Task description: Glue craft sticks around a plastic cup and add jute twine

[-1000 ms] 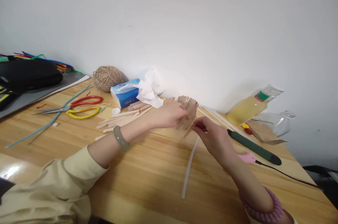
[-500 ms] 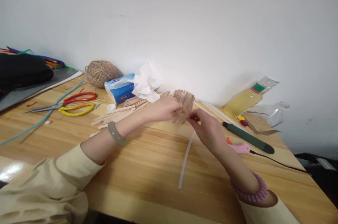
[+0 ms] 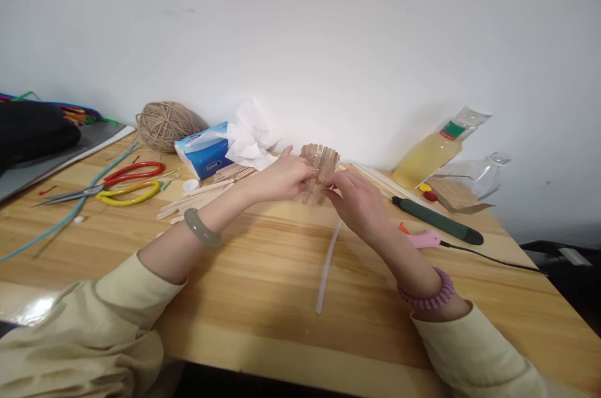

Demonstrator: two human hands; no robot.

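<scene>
A round cup-like piece walled with upright popsicle sticks (image 3: pixel 325 157) is held above the middle of the table. My left hand (image 3: pixel 287 178) is closed on its left side, thumb raised. Against the right side of the piece, my right hand (image 3: pixel 359 201) pinches with thumb and forefinger; what lies between those fingertips is hidden. A whitish, translucent strip (image 3: pixel 328 270) lies on the wood below my right hand. Loose popsicle sticks (image 3: pixel 201 198) lie to the left of my left hand.
Scissors (image 3: pixel 113 188), a twine ball (image 3: pixel 168 127) and a tissue pack (image 3: pixel 206 151) stand at the left. On the right are a yellow-filled bottle (image 3: pixel 425 160), a clear bottle (image 3: pixel 486 179), a dark green tool (image 3: pixel 436 220) and a pink corded glue gun (image 3: pixel 425 239).
The whole view has shifted slightly. My right hand has moved up along the side of the popsicle-stick piece, nearer to my left hand, which keeps its hold.
</scene>
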